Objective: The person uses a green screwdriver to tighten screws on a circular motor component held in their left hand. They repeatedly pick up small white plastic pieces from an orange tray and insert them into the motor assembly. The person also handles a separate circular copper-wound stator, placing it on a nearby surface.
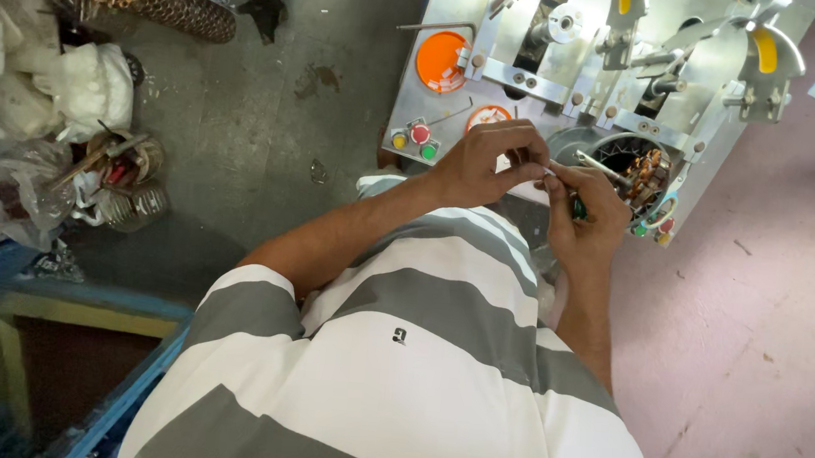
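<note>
Just above the frame's centre I see my left hand (478,164) pinching a thin white strip (546,171) against my right hand (585,214), closed on a green-handled tool (578,208), beside the copper-wound round stator (641,172), its winding seemingly unfinished.

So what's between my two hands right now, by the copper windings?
In the head view, a thin pale sliver bridges the left hand and the right hand; the copper windings sit just beyond.
</note>
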